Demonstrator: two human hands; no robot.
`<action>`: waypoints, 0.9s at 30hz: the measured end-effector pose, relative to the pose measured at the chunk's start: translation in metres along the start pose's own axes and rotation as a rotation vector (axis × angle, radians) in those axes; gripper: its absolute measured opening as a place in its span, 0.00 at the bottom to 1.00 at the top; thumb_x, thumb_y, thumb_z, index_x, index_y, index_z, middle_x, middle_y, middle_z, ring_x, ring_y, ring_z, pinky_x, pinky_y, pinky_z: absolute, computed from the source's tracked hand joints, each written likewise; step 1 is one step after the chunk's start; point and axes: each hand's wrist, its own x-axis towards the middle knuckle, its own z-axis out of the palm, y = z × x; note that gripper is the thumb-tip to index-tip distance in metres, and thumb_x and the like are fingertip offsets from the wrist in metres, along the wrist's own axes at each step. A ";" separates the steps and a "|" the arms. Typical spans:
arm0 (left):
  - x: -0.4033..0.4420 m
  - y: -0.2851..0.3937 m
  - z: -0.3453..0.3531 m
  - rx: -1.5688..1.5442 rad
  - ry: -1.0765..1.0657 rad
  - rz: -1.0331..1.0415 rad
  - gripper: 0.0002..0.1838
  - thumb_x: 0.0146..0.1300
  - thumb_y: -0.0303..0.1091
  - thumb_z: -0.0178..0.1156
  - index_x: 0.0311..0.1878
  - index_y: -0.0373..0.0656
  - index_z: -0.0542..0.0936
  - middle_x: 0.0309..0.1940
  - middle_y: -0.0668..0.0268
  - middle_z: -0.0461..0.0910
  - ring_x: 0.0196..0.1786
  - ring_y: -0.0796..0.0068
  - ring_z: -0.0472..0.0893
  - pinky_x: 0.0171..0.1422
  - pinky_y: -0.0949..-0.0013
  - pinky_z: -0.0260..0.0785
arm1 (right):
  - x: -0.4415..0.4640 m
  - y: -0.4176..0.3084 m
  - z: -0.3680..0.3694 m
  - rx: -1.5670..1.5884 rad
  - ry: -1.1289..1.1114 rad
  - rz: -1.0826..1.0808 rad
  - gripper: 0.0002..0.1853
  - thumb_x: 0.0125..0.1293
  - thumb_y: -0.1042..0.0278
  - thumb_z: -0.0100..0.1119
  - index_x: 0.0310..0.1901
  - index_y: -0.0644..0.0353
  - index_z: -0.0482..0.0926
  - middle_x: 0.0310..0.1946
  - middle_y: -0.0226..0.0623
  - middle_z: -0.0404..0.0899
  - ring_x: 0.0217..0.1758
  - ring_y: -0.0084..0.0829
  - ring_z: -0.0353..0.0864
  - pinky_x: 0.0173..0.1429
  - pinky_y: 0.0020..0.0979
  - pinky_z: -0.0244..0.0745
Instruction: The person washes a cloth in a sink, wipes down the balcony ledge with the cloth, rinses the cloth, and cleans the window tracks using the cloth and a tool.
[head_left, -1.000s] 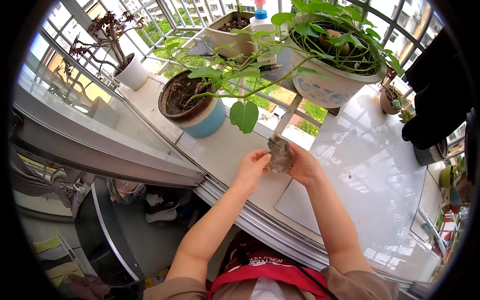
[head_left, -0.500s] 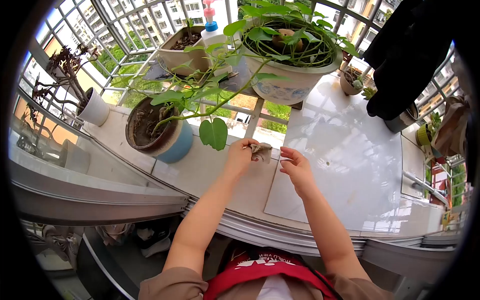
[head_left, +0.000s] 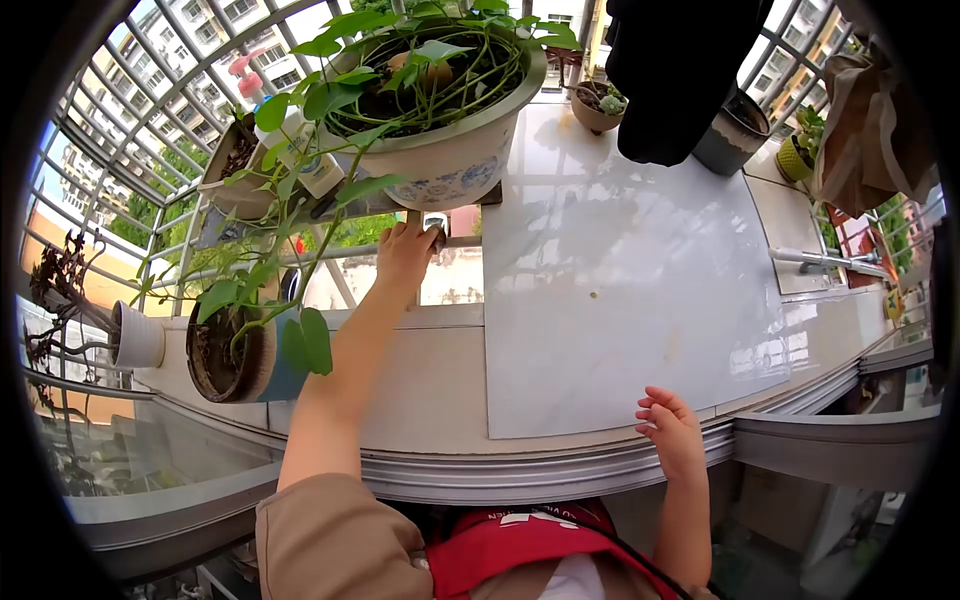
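My left hand (head_left: 402, 258) is stretched forward at the railing bars, just below the big white pot with blue flowers (head_left: 455, 165). Its fingers are closed on a small greyish cloth (head_left: 438, 238), which is mostly hidden by the hand. Left of my forearm, a blue and brown pot (head_left: 275, 365) leans with a trailing vine. My right hand (head_left: 670, 425) hovers near the front edge of the white slab (head_left: 620, 290), fingers loosely apart and holding nothing.
A pump bottle (head_left: 315, 165) and a planter (head_left: 235, 185) stand at back left. Black cloth (head_left: 675, 80) hangs at upper right, above a dark pot (head_left: 733, 135). A sliding-door track (head_left: 560, 465) runs along the front; a small white pot (head_left: 137, 335) sits far left.
My left hand has moved forward and left with the cloth, from over the tiles to the bars. My right hand has drawn back toward the front edge. The view has shifted right.
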 end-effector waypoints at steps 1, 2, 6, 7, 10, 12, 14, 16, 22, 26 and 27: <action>0.004 -0.005 0.002 -0.002 -0.003 0.016 0.14 0.51 0.29 0.59 0.43 0.47 0.78 0.32 0.68 0.73 0.43 0.65 0.73 0.49 0.60 0.64 | -0.005 0.006 -0.014 0.044 0.041 -0.001 0.14 0.62 0.75 0.47 0.50 0.63 0.72 0.40 0.35 0.74 0.40 0.25 0.74 0.42 0.27 0.73; 0.008 -0.009 0.006 -0.026 -0.093 0.056 0.14 0.51 0.28 0.58 0.44 0.45 0.78 0.34 0.66 0.73 0.44 0.63 0.72 0.49 0.59 0.65 | -0.009 0.011 -0.024 0.085 0.080 -0.002 0.14 0.63 0.75 0.47 0.50 0.63 0.72 0.40 0.35 0.74 0.39 0.25 0.75 0.41 0.27 0.73; 0.033 0.031 0.017 -0.131 -0.269 0.096 0.11 0.53 0.26 0.54 0.42 0.38 0.75 0.38 0.59 0.70 0.45 0.57 0.72 0.48 0.58 0.68 | -0.025 0.016 -0.037 0.185 0.160 0.002 0.14 0.64 0.74 0.47 0.51 0.64 0.71 0.40 0.36 0.75 0.40 0.25 0.75 0.42 0.27 0.73; 0.035 0.044 0.024 -0.194 -0.234 0.131 0.10 0.53 0.25 0.53 0.40 0.39 0.75 0.38 0.59 0.70 0.46 0.57 0.72 0.48 0.59 0.68 | -0.025 0.014 -0.033 0.182 0.160 0.007 0.14 0.64 0.74 0.47 0.51 0.64 0.71 0.40 0.36 0.75 0.40 0.25 0.75 0.42 0.27 0.73; 0.022 0.040 0.018 -0.040 -0.146 0.092 0.10 0.54 0.24 0.51 0.41 0.39 0.73 0.37 0.60 0.69 0.45 0.59 0.72 0.48 0.60 0.67 | -0.019 0.003 -0.019 0.192 0.060 0.014 0.13 0.64 0.74 0.47 0.50 0.65 0.71 0.40 0.37 0.75 0.40 0.25 0.75 0.42 0.27 0.73; 0.013 0.018 0.009 0.131 -0.124 0.125 0.07 0.55 0.26 0.50 0.37 0.37 0.73 0.37 0.60 0.71 0.44 0.62 0.73 0.47 0.62 0.68 | -0.018 -0.005 -0.018 0.119 -0.036 0.009 0.13 0.64 0.74 0.47 0.49 0.65 0.71 0.39 0.37 0.75 0.39 0.27 0.76 0.41 0.29 0.73; 0.007 0.005 0.003 0.101 -0.173 0.054 0.08 0.58 0.27 0.50 0.39 0.36 0.74 0.37 0.59 0.71 0.43 0.59 0.73 0.46 0.61 0.68 | -0.019 -0.009 -0.023 0.124 -0.002 -0.033 0.12 0.64 0.74 0.47 0.49 0.65 0.72 0.39 0.37 0.75 0.39 0.26 0.76 0.42 0.28 0.73; 0.005 -0.001 0.005 0.078 -0.161 0.052 0.09 0.58 0.27 0.50 0.40 0.35 0.74 0.37 0.59 0.71 0.43 0.59 0.73 0.46 0.60 0.68 | -0.023 -0.006 -0.034 0.142 0.063 -0.063 0.12 0.65 0.74 0.47 0.48 0.65 0.72 0.38 0.37 0.76 0.39 0.25 0.75 0.42 0.27 0.72; 0.012 -0.018 0.013 -0.275 0.183 -0.382 0.08 0.56 0.26 0.53 0.38 0.35 0.78 0.32 0.54 0.72 0.37 0.54 0.73 0.43 0.57 0.67 | -0.047 0.014 -0.067 0.189 0.214 -0.020 0.12 0.65 0.72 0.47 0.49 0.63 0.73 0.38 0.34 0.76 0.38 0.24 0.76 0.41 0.27 0.72; 0.026 -0.030 0.022 -0.216 0.217 -0.333 0.06 0.55 0.27 0.54 0.30 0.34 0.78 0.30 0.53 0.73 0.36 0.51 0.73 0.42 0.57 0.67 | -0.046 0.010 -0.061 0.179 0.227 0.020 0.12 0.65 0.72 0.47 0.49 0.63 0.73 0.38 0.34 0.76 0.38 0.24 0.76 0.41 0.27 0.72; 0.021 -0.031 0.019 -0.209 0.185 -0.367 0.07 0.55 0.28 0.54 0.28 0.34 0.78 0.30 0.53 0.73 0.36 0.51 0.73 0.41 0.56 0.66 | -0.043 0.006 -0.055 0.164 0.203 0.012 0.12 0.65 0.72 0.47 0.49 0.63 0.73 0.38 0.34 0.76 0.38 0.24 0.75 0.41 0.27 0.72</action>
